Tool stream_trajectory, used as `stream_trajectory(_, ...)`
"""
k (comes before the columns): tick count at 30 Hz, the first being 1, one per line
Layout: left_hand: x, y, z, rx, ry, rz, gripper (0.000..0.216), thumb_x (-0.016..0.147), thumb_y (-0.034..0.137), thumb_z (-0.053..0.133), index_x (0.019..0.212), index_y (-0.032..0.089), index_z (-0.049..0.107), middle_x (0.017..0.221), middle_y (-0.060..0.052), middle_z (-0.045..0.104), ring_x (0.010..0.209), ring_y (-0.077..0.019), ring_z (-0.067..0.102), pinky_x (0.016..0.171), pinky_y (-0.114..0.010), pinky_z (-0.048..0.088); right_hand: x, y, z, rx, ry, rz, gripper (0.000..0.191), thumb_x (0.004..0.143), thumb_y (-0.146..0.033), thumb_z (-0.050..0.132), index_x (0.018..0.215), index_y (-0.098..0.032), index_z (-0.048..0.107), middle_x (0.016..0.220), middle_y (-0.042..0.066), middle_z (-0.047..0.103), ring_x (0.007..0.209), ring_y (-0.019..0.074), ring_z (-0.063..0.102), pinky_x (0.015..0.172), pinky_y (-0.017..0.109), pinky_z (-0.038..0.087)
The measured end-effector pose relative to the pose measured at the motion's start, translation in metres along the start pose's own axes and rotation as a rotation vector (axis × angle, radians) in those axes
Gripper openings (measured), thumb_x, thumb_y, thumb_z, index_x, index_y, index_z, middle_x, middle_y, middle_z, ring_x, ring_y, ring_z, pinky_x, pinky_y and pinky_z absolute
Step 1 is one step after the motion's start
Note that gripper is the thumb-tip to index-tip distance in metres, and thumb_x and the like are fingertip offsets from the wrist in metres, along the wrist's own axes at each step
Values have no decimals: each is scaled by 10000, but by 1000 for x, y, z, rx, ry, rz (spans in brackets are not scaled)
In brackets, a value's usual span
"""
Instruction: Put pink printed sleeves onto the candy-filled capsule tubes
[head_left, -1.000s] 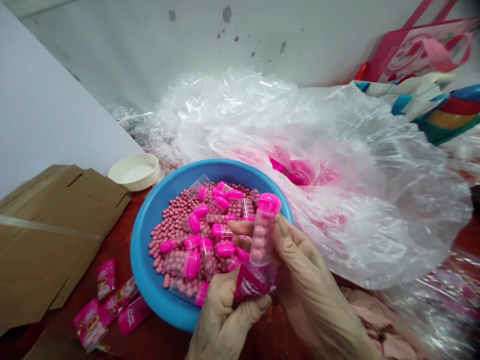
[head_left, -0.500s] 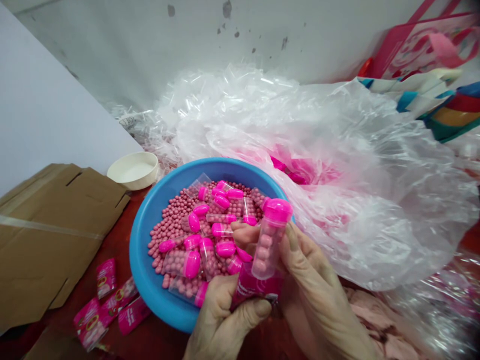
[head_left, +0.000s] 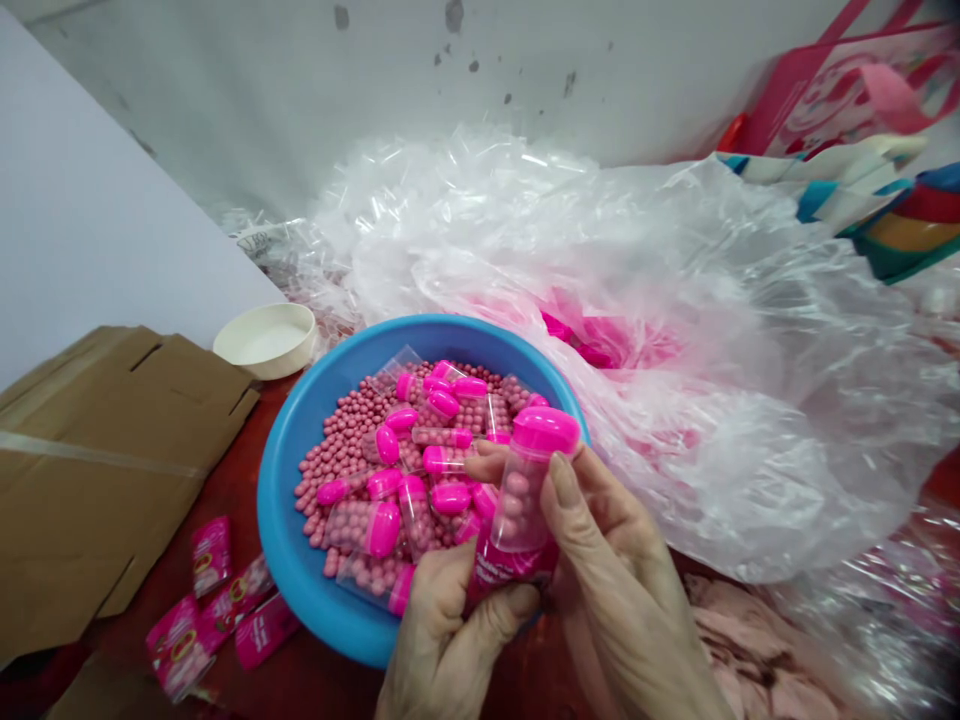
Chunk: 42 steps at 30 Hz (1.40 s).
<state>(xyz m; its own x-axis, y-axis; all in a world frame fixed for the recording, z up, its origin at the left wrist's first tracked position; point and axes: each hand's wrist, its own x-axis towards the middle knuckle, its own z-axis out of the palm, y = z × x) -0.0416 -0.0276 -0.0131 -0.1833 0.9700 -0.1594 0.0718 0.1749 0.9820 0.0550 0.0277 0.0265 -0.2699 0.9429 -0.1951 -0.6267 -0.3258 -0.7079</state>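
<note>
My right hand (head_left: 626, 585) is closed around a see-through candy tube (head_left: 517, 500) with a bright pink cap, holding it nearly upright. Pink balls fill part of the tube. In my left hand (head_left: 454, 640), pinched between thumb and fingers, is a dark pink printed sleeve (head_left: 504, 566) with white lettering. The tube's lower end meets the top of the sleeve; how deep it sits inside I cannot tell. Behind both hands stands a blue basin (head_left: 279, 545) of loose pink candy balls (head_left: 341, 435), with several filled, pink-capped tubes (head_left: 364, 525) lying on top.
Left of the basin lie several sleeved packs (head_left: 180, 640), a brown cardboard box (head_left: 97, 470) and a white bowl (head_left: 266, 340). A large see-through plastic bag (head_left: 675, 300) with pink pieces fills the back and right. Pinkish cloth (head_left: 750, 650) is at the lower right.
The tube has moved slightly down and left and turned its broad side toward me. Its lower end now lines up with the sleeve's top, where before it was in front of it.
</note>
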Motion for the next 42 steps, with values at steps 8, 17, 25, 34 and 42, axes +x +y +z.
stream_trajectory(8, 5, 9, 2, 26, -60, 191, 165, 853, 243, 611, 893, 240, 771, 776, 11, 748, 712, -182, 656, 698, -245, 467, -4, 2, -12, -99, 152, -55, 188, 840, -415, 661, 993, -306, 645, 978, -15, 734, 891, 139, 680, 753, 215, 551)
stream_trajectory(17, 6, 1, 7, -16, -42, 277, 231, 872, 186, 570, 1020, 239, 740, 784, -8, 694, 727, -163, 608, 771, -242, 447, -7, 2, -12, -264, 202, -136, 207, 827, -431, 667, 1005, -327, 647, 951, -34, 704, 820, 120, 653, 701, 181, 526)
stream_trajectory(25, 5, 2, 7, 46, -17, 292, 199, 880, 206, 553, 942, 203, 742, 721, -17, 630, 679, -164, 569, 719, -253, 439, -4, 0, -14, -242, 191, -166, 160, 818, -386, 688, 955, -307, 671, 907, -17, 721, 773, 139, 665, 658, 207, 544)
stream_trajectory(34, 5, 1, 6, 37, -62, 235, 199, 888, 243, 545, 925, 199, 735, 720, -19, 636, 680, -169, 587, 724, -261, 446, -7, 0, -13, -231, 145, -156, 164, 806, -380, 699, 955, -311, 686, 941, -14, 717, 800, 154, 652, 706, 239, 529)
stream_trajectory(42, 3, 2, 8, 86, -30, 227, 214, 890, 278, 550, 856, 185, 739, 703, -27, 645, 671, -169, 591, 644, -242, 434, -3, -10, -16, -366, 206, -236, 156, 792, -396, 706, 931, -327, 687, 959, -20, 701, 791, 164, 634, 704, 266, 528)
